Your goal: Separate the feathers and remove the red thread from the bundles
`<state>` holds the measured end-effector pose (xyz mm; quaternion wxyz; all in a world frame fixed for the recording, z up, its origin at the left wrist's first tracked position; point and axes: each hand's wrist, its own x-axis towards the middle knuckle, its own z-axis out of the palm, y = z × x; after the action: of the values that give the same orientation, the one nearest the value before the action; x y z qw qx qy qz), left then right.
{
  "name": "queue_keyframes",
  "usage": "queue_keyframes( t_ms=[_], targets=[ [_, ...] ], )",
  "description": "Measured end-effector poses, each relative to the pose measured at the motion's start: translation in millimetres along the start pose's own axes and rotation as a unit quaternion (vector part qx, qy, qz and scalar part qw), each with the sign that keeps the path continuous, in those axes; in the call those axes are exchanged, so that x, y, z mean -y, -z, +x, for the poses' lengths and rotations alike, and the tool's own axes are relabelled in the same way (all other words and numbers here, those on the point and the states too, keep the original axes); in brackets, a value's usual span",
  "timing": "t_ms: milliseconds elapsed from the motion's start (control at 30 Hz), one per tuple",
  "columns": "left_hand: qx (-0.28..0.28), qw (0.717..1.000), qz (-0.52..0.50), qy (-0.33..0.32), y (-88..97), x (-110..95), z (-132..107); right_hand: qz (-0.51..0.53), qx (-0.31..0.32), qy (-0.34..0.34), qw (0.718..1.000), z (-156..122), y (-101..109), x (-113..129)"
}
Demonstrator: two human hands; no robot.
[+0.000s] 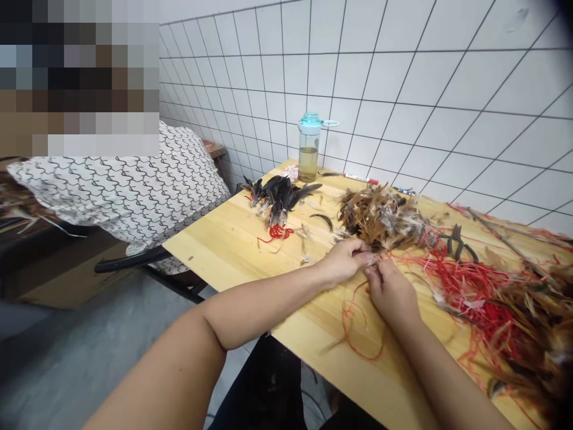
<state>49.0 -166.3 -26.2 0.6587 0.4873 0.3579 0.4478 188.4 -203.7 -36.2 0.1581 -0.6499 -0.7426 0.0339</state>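
Observation:
My left hand (347, 261) is closed in a pinch at the front edge of a heap of brown feathers (376, 212). Something small and whitish shows at its fingertips, too small to name; dark feather ends lie just behind. My right hand (393, 291) meets it, fingers curled and pinched together. From beneath the right fingers a thin red string (363, 357) loops down over the wooden table (308, 334). A tangle of red string (470, 286) spreads to the right of my right hand.
Black feathers (280, 194) and a small red string bunch (278, 233) lie to the left. A water bottle (308, 155) and a red-and-white marker (360, 178) are near the tiled wall. More brown feathers (537, 316) cover the right side. Another person in a patterned garment (147, 185) sits at left.

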Motion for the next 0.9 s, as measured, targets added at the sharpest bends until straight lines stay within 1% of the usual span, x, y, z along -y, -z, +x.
queue_keyframes(
  t_ms=[133, 233, 333, 467, 600, 700, 800, 900],
  targets=[
    [-0.008, 0.999, 0.035, 0.004, 0.2, -2.0, 1.0, -0.021, -0.007, -0.036, 0.999, 3.3, 6.1, -3.4],
    [-0.032, 0.999, 0.024, -0.009, 3.3, -10.2, 1.1, -0.027, -0.003, -0.068, 0.997, 5.4, 9.2, -6.2],
    [-0.049, 0.999, -0.005, -0.011, 8.5, -17.9, 1.9, -0.036, -0.005, -0.077, 0.996, 5.8, 10.3, -7.5],
    [-0.034, 0.998, -0.047, 0.020, 13.7, -18.4, 4.5, -0.055, -0.008, -0.054, 0.997, 3.8, 10.9, -5.8],
    [-0.008, 0.996, -0.075, 0.035, 14.6, -15.4, 4.9, -0.088, 0.015, -0.029, 0.996, 1.7, 12.8, -1.8],
    [0.004, 0.998, -0.062, 0.029, 14.3, -16.4, 2.2, -0.110, 0.035, -0.021, 0.993, 1.2, 12.7, 0.5],
    [0.006, 1.000, -0.027, 0.010, 14.6, -18.7, -1.3, -0.112, 0.023, -0.001, 0.993, 1.4, 9.5, 1.2],
    [-0.006, 1.000, 0.001, 0.001, 14.6, -20.6, -3.7, -0.094, 0.021, -0.003, 0.995, 2.1, 5.5, 1.1]
  ],
)
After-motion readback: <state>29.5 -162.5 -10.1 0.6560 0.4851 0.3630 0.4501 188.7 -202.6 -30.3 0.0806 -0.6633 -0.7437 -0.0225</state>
